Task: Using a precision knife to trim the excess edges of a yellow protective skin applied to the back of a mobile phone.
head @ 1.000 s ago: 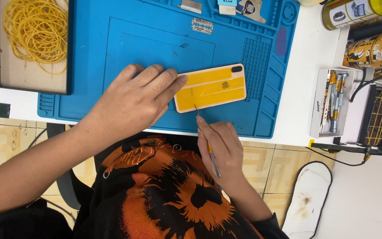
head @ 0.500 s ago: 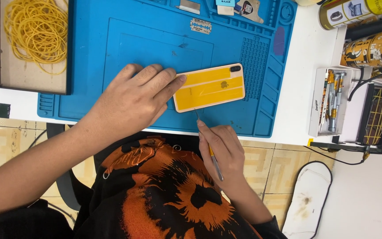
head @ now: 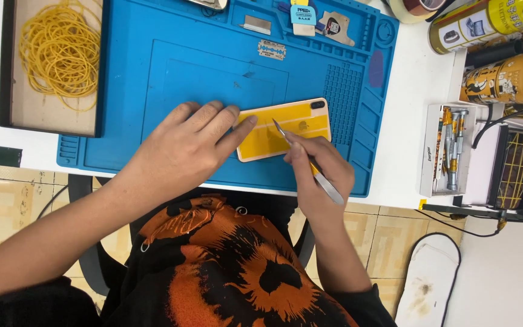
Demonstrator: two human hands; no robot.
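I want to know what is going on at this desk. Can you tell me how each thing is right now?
yellow phone: lying flat on the mat, back side up.
left hand: pressing flat on the phone's left end.
right hand: gripping the thin metal tool.
thin metal tool: tilted, tip over the phone's back.
blue mat: spread flat on the table.
rubber bands: piled loose in the tray.
screwdriver box: open, tools inside.

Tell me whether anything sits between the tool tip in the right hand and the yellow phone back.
Nothing visible does. The right hand holds the thin metal tool with its tip over the yellow phone back. The left hand presses the phone's left end, clear of the tip.
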